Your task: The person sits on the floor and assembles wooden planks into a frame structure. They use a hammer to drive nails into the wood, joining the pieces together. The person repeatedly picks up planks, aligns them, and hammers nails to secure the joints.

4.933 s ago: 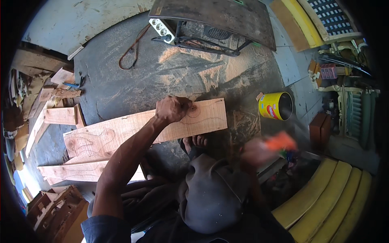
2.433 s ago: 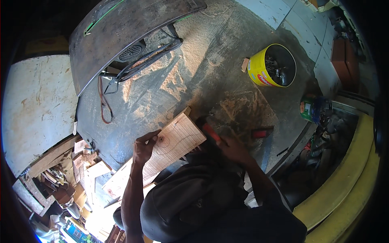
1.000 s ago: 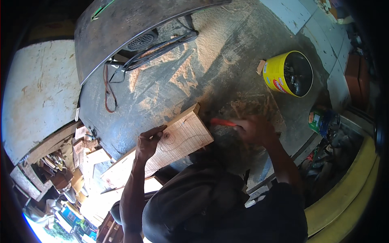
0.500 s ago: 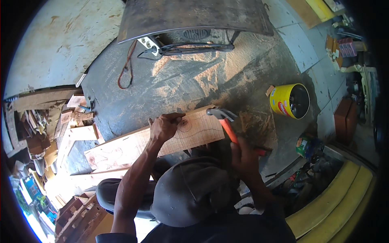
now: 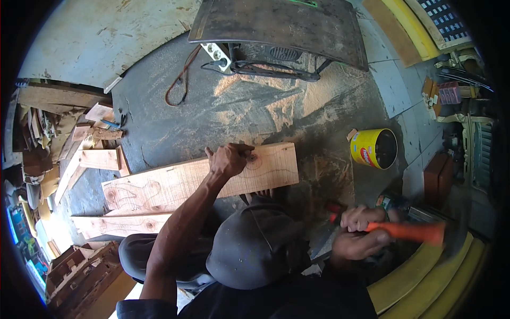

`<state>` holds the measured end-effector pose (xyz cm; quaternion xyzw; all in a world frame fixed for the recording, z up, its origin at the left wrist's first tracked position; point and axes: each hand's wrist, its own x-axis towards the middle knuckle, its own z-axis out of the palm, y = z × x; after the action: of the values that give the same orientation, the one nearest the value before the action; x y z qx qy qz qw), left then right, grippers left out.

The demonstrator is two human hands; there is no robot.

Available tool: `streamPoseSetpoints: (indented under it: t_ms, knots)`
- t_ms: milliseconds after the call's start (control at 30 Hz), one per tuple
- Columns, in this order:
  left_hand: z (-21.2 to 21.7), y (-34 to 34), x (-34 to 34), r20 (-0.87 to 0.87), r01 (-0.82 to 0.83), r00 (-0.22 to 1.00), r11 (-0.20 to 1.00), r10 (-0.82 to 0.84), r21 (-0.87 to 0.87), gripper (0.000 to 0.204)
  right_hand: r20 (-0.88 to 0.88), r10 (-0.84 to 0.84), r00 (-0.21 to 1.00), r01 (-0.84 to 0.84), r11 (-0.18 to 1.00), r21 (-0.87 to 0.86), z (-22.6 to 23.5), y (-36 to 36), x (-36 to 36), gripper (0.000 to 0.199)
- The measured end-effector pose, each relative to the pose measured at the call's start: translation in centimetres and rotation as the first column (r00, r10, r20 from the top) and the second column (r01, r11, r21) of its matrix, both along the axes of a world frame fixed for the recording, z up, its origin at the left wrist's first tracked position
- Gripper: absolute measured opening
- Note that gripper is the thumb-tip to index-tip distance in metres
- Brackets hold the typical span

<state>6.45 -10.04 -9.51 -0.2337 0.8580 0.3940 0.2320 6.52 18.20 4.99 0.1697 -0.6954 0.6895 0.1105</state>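
Note:
A long pale wooden plank (image 5: 199, 178) lies aslant in front of me, with a dark knot near its right end. My left hand (image 5: 229, 160) rests on the plank near its far edge, beside that knot. Its fingers are closed, and whatever is pinched in them is too small to make out. Out to the right and raised away from the plank, my right hand (image 5: 364, 229) grips a hammer (image 5: 409, 232) by its orange handle. The hammer's head is smeared by motion. A second plank (image 5: 119, 224) lies on the near side of the first.
A yellow bucket (image 5: 366, 149) stands right of the plank. Ahead are a dark metal-topped table (image 5: 281, 24), a white power strip (image 5: 217, 56) and sawdust. Wood offcuts (image 5: 101, 159) lie at left, curved yellow pieces (image 5: 425, 271) at lower right. A grey cap (image 5: 257, 247) blocks the view below.
My right hand has swung the hammer from above the plank's right end out to the right. My left hand stays closed on the plank, which appears slightly shifted with the view.

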Motion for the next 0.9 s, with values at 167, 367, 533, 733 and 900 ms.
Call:
streamPoseSetpoints:
  t_ms: [167, 367, 533, 733, 900]
  knots:
    - [2.3, 1.1, -1.1, 0.056, 0.084, 0.995, 0.988, -0.078, -0.126, 0.026, 0.028, -0.111, 0.993, 0.019, 0.406, 0.914, -12.9, 4.5, 4.6, 0.035]
    - [1.5, 0.8, -0.5, 0.018, 0.068, 0.998, 0.994, -0.067, -0.08, 0.027, -0.168, -0.182, 0.969, 0.24, 0.855, 0.459, -7.0, 1.4, 2.8, 0.037]
    - [0.5, 0.2, 0.3, -0.006, 0.049, 0.999, 0.992, -0.05, -0.116, 0.029, 0.233, -0.395, 0.889, 0.19, 0.78, 0.597, -4.4, 0.2, 3.0, 0.031]
    - [1.4, 0.6, 0.2, -0.044, 0.048, 0.998, 0.993, -0.053, -0.111, 0.028, -0.043, -0.199, 0.979, 0.157, 0.604, 0.782, -13.1, 2.9, 3.3, 0.036]
    - [2.2, 1.1, -0.4, -0.035, 0.047, 0.998, 0.998, -0.048, -0.034, 0.028, -0.042, -0.132, 0.99, 0.114, 0.598, 0.793, -12.6, 3.1, 3.7, 0.034]
